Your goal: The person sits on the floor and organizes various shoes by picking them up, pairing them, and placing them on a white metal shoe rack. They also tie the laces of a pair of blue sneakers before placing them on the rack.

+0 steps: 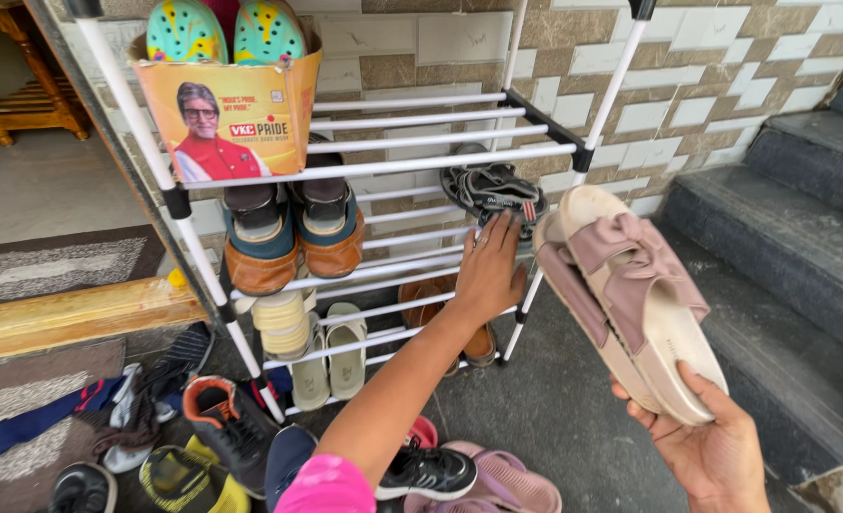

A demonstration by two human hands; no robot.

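Pink bow-topped slide sandals (631, 304), a stacked pair, rest sole to sole in the right hand (711, 446), whose grip is clasped around their heel ends, toes pointing up toward the rack. They look light, with stiff soles and soft fabric straps, so holding them at the heels or mid-sole seems secure. Farther out, the left hand (488, 275) reaches with fingers spread and grip released, fingertips touching black strappy sandals (493, 193) on a rail of the white shoe rack (421, 161). Brown shoes (293, 237) sit on the same tier, left of them.
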